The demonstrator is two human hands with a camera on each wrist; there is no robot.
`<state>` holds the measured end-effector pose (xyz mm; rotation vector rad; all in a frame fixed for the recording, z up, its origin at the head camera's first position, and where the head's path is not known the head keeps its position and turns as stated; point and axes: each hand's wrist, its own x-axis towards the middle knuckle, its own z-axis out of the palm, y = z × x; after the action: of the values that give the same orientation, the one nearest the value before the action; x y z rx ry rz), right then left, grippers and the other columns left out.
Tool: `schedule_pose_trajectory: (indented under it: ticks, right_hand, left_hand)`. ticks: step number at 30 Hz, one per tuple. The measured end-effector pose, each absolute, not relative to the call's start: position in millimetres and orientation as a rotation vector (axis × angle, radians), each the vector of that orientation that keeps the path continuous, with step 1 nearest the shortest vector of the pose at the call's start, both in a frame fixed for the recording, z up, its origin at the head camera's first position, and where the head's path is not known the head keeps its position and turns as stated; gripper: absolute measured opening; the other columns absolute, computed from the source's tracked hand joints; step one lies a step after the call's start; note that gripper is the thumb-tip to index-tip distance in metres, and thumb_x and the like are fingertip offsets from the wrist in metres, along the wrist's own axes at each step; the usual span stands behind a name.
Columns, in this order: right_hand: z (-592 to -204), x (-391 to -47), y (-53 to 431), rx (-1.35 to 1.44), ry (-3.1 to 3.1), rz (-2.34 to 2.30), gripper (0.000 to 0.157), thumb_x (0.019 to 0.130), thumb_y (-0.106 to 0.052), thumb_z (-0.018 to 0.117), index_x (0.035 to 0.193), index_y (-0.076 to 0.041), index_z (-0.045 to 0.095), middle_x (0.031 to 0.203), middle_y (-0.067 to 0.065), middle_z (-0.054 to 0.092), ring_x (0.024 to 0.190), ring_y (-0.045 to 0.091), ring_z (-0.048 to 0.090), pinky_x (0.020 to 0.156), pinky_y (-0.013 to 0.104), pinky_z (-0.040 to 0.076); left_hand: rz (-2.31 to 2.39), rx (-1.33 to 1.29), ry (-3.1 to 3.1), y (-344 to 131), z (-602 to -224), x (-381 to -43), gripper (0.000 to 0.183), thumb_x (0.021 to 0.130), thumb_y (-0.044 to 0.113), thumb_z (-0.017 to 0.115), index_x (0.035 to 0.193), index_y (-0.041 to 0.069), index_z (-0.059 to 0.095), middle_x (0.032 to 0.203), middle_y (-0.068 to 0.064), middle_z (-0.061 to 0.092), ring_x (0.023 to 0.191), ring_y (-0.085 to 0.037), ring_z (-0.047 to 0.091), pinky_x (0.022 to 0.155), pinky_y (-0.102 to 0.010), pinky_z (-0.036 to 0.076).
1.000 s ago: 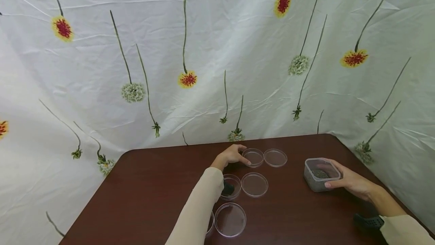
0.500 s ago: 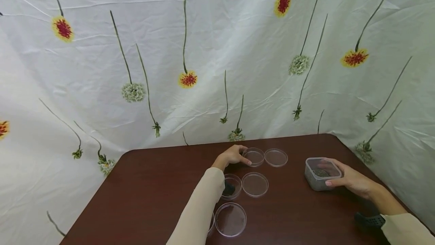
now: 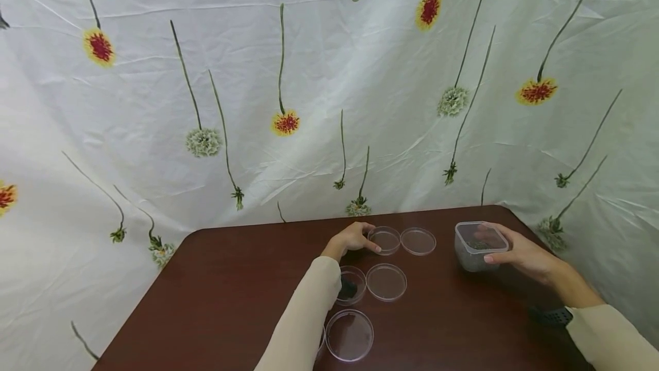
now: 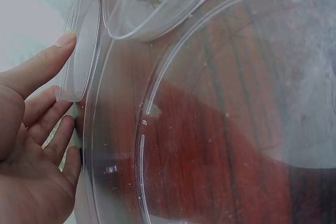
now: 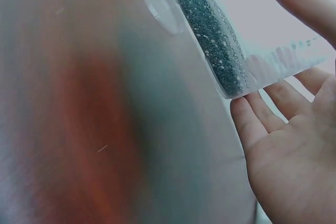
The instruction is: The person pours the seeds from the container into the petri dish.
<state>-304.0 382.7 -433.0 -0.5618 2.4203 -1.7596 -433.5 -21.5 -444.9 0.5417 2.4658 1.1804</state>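
Note:
My left hand (image 3: 351, 239) holds a clear petri dish (image 3: 387, 250) at the table's far side, thumb on its near rim and fingers behind. In the left wrist view the thumb (image 4: 50, 59) lies against that dish's wall. My right hand (image 3: 527, 256) grips a clear plastic tub (image 3: 475, 261) by its right side, thumb in front. Small dark seeds (image 5: 207, 40) fill the tub's lower part in the right wrist view. An identical empty-looking dish (image 3: 418, 242) lies right of the held one.
Nearer on the brown table (image 3: 237, 285) are a dish with a dark heap (image 3: 349, 287) inside, another dish (image 3: 386, 282) beside it, and a front dish (image 3: 350, 335). One more dish is mostly hidden by the left sleeve (image 3: 304, 314). A flowered cloth (image 3: 309, 74) hangs behind.
My right hand has raised the tub and brought it slightly left. The left hand stays at the far petri dish.

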Motion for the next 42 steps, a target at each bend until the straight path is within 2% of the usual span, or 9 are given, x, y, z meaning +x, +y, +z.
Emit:
schedule_pose_trajectory:
  ticks: [7,13,16,21,27,42]
  right_hand:
    - [-406,-320,374,-0.528,2.481,-1.732,0.079,0.094,-0.002,0.073,0.156,0.009,0.025,0.148,0.034,0.04,0.118,0.014,0.054,0.085,0.033,0.054]
    - [-384,-334,359,-0.485,2.549,-1.621,0.088,0.093,-0.011,0.077,0.159,0.008,0.022,0.152,0.036,0.037,0.134,0.041,0.042,0.087,0.035,0.052]
    - [-376,-342,353,-0.48,2.549,-1.614,0.089,0.093,-0.012,0.078,0.159,0.006,0.022,0.154,0.036,0.034,0.136,0.049,0.037,0.088,0.04,0.052]
    - [-364,-354,346,-0.506,2.542,-1.605,0.088,0.093,-0.01,0.076,0.159,0.007,0.02,0.153,0.036,0.034,0.137,0.05,0.036,0.093,0.048,0.05]
    - [-347,-365,336,-0.502,2.535,-1.596,0.092,0.093,-0.012,0.077,0.16,0.007,0.017,0.155,0.035,0.033,0.144,0.051,0.029,0.109,0.064,0.033]
    - [-332,-384,306,-0.452,2.374,-1.688,0.094,0.095,-0.007,0.073,0.162,0.006,0.009,0.158,0.034,0.025,0.145,0.049,0.028,0.115,0.064,0.024]
  left_hand:
    - [1.179,0.559,2.459,-20,-444,-433,0.073,0.09,0.017,0.084,0.153,0.005,0.049,0.155,-0.016,0.047,0.145,-0.034,0.039,0.113,-0.049,0.038]
    - [1.147,0.546,2.467,-21,-443,-431,0.074,0.091,0.017,0.083,0.155,0.006,0.047,0.156,-0.015,0.045,0.146,-0.033,0.038,0.113,-0.049,0.037]
    - [1.148,0.539,2.468,-21,-444,-431,0.074,0.091,0.017,0.083,0.154,0.006,0.047,0.156,-0.015,0.046,0.146,-0.033,0.039,0.114,-0.049,0.037]
    - [1.173,0.546,2.455,-20,-444,-429,0.073,0.091,0.015,0.083,0.154,0.005,0.048,0.155,-0.016,0.047,0.146,-0.034,0.038,0.114,-0.05,0.036]
    - [1.199,0.546,2.437,-22,-443,-427,0.071,0.092,0.015,0.082,0.154,0.006,0.048,0.155,-0.015,0.047,0.146,-0.035,0.037,0.115,-0.051,0.035]
    - [1.228,0.526,2.434,-23,-444,-427,0.072,0.091,0.013,0.083,0.154,0.006,0.049,0.155,-0.015,0.047,0.146,-0.035,0.038,0.115,-0.051,0.035]
